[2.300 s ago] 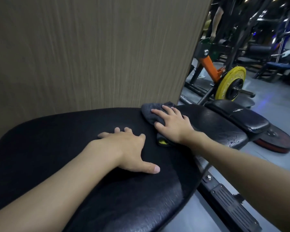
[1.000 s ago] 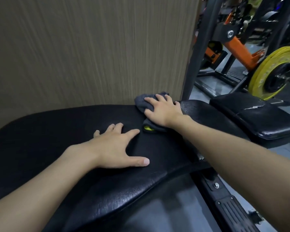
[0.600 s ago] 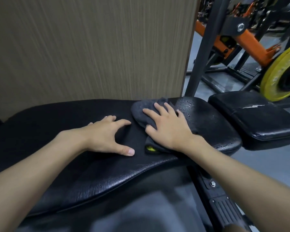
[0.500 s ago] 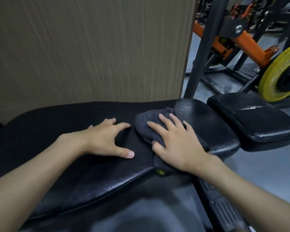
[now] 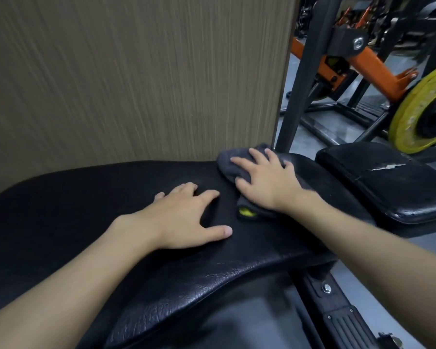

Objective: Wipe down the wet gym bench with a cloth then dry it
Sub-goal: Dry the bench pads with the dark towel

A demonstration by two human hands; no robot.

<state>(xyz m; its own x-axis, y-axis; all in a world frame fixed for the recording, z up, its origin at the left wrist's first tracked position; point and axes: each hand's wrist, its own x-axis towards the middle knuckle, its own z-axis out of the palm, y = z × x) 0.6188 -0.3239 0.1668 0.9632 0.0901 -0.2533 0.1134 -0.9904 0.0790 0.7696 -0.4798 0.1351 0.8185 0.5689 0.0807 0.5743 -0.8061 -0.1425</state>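
I see my right hand (image 5: 267, 182) pressing the grey cloth (image 5: 230, 165) flat on the black bench (image 5: 86, 197), at its far edge. My left hand (image 5: 184, 220) rests spread on the bench, just beside the cloth.

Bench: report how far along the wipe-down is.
Done: no droplets show on the bench pad around the left hand, which rests flat on it. In hand: the right hand presses the grey cloth onto the pad's far end, by the wall. Left: the seat pad beside it has no hand on it, and no drying shows yet.
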